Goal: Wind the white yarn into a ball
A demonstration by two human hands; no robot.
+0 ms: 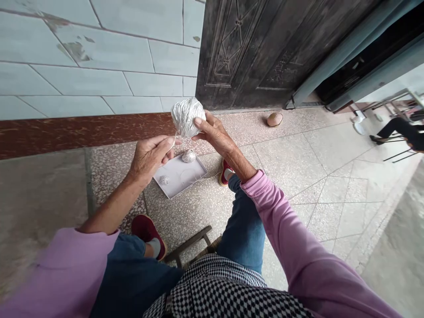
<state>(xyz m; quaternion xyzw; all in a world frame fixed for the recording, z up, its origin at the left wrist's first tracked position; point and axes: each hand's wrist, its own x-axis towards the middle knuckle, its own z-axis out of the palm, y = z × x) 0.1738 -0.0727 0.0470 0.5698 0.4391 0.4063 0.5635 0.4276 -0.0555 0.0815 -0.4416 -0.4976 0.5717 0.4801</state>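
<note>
My right hand grips a ball of white thread, held up in front of me with the fingers wrapped around its right side. My left hand is closed in a pinch on the thread strand that runs down from the ball. Below the hands a white tray lies on the floor, with two small white thread balls in it, one at its far edge and one at its left side.
I sit on a low wooden stool, legs apart, in red shoes. A tiled wall and a dark door stand ahead. A tan shoe lies by the door. Another person's leg and chair legs are at far right.
</note>
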